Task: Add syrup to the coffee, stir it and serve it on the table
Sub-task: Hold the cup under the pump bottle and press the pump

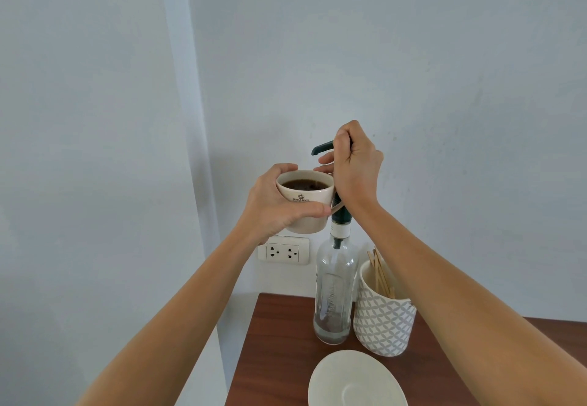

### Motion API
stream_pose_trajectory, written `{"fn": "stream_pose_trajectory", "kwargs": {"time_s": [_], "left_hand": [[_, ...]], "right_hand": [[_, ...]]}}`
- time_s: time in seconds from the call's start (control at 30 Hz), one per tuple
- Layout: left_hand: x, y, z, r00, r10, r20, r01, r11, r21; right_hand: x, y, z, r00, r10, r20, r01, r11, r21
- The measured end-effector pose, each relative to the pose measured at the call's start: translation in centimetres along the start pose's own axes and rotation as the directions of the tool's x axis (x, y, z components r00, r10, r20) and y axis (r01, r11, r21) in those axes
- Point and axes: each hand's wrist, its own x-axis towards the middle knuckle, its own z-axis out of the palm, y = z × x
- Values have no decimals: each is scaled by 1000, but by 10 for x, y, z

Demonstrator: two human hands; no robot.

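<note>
Head view, single frame

- Left hand (275, 204): wrapped round a cream coffee cup (305, 205), thumb across the front wall, fingers behind; cup held in the air, upright, well above the table. Dark coffee (305, 184) fills it near the rim. A crown mark and small lettering show on the front.
- Right hand (355, 164): closed in a fist over the dark green pump head (322, 147) of the syrup bottle; the spout sticks out to the left, its tip above the cup's far rim.
- Syrup bottle (334, 291): clear glass, tall, upright on the table, white band at the neck – a little liquid at the bottom only.
- Patterned cup (382, 320): white and grey, just right of the bottle, touching or nearly so; holds wooden stir sticks (379, 273) leaning left.
- Saucer (355, 380): cream, nearer the camera than the bottle, cut by the lower edge.
- Table (279, 342): dark reddish wood, set against a pale wall.
- Wall socket (283, 250): white double outlet, below the raised cup – partly hidden by the left hand
</note>
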Motion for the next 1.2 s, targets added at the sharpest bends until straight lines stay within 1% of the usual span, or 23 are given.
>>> {"fn": "stream_pose_trajectory", "kwargs": {"time_s": [0.23, 0.43, 0.53, 0.6, 0.67, 0.83, 0.87, 0.93, 1.0, 1.1, 1.2], "left_hand": [[-3, 1, 0, 1000, -6, 2, 6, 1000, 4], [-5, 3, 0, 1000, -2, 2, 2, 1000, 1], [-7, 5, 0, 1000, 6, -6, -6, 1000, -6], [-10, 5, 0, 1000, 14, -4, -14, 1000, -13], [-13, 5, 1, 1000, 18, 0, -18, 1000, -16], [-27, 2, 5, 999, 34, 4, -34, 999, -5], [-31, 0, 6, 999, 39, 7, -39, 999, -6], [-40, -4, 9, 999, 40, 18, -40, 999, -10], [-50, -10, 13, 998, 45, 32, -45, 999, -3], [-68, -24, 24, 997, 68, 41, -69, 997, 27], [-87, -40, 37, 995, 66, 72, -67, 998, 10]], "right_hand": [[-1, 1, 0, 1000, 12, 2, -12, 1000, -15], [2, -5, -6, 997, 39, 69, -39, 999, 1], [3, -7, -11, 992, 36, 117, -30, 998, -50], [1, -9, -16, 991, 10, 133, 7, 992, -124], [-7, -11, -20, 993, -35, 110, 58, 976, -212], [-53, -13, -38, 993, -95, -71, 78, 973, -219], [-64, -11, -43, 993, -86, -82, 63, 968, -244], [-85, -3, -51, 998, -7, -63, -11, 962, -273], [-102, 7, -60, 996, 87, 8, -82, 966, -247], [-124, 19, -75, 978, 187, 95, -169, 971, -170], [-141, 27, -91, 963, 234, 136, -204, 958, -199]]}}
